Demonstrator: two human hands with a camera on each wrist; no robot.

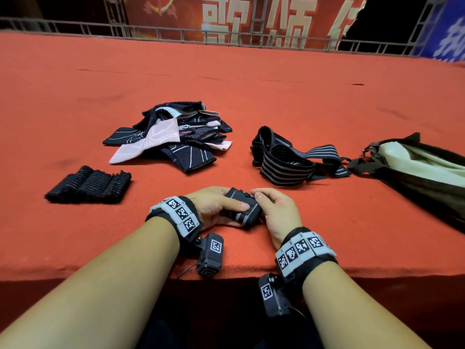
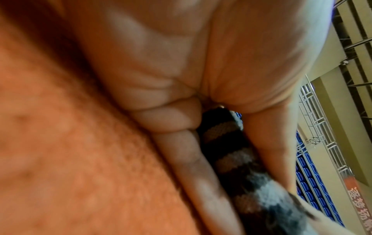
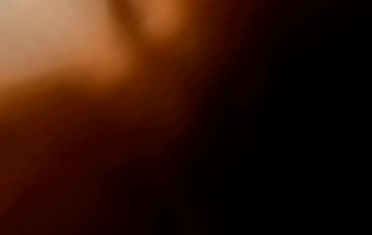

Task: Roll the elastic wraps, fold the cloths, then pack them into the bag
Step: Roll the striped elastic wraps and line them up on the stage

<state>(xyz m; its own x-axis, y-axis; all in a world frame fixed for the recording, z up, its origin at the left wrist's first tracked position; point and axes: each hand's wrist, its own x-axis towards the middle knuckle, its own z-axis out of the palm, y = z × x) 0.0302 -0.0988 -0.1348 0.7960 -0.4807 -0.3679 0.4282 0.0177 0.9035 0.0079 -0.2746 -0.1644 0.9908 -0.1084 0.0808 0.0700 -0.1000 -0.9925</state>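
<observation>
A black elastic wrap with grey stripes, rolled into a tight bundle (image 1: 242, 207), sits near the table's front edge between both hands. My left hand (image 1: 218, 207) grips its left side, thumb laid across the top. My right hand (image 1: 274, 210) curls round its right end. The left wrist view shows the striped wrap (image 2: 227, 152) pinched between my fingers (image 2: 181, 152) and thumb. Three rolled wraps (image 1: 89, 185) lie side by side at the left. Loose unrolled wraps (image 1: 286, 157) lie in a heap beyond my right hand. The right wrist view is dark and blurred.
A pile of dark and pink cloths (image 1: 171, 137) sits at mid-table. An open dark bag (image 1: 415, 167) with pale lining lies at the right. The red felt table (image 1: 251, 79) stretches back to a metal railing (image 1: 226, 36).
</observation>
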